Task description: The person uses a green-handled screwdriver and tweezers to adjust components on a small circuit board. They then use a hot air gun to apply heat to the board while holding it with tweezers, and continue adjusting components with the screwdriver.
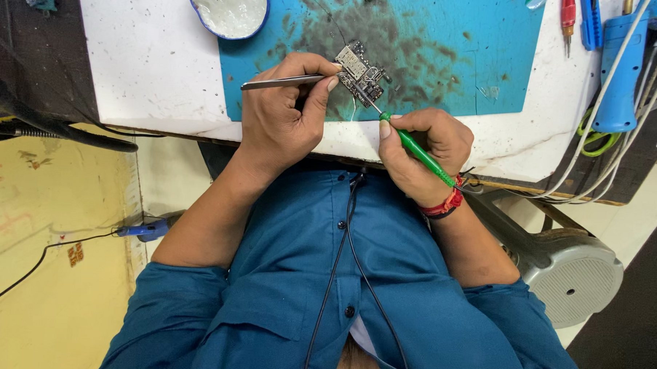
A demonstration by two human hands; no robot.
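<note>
Small circuit board (361,75) on stained blue mat (450,36), just beyond both hands, pinned by tweezers (281,81) pinched in left hand (276,117), touched by green iron (417,150) gripped in right hand (417,155), slanting up-left toward board's near edge.

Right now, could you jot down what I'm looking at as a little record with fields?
Left hand: holds metal tweezers, tips at the circuit board
Right hand: grips a green-handled soldering iron, tip on the board
Surface: stained blue mat on a white bench
Nearby: blue-rimmed dish at the top, red-handled screwdriver at the upper right
Clothing: blue shirt
</note>
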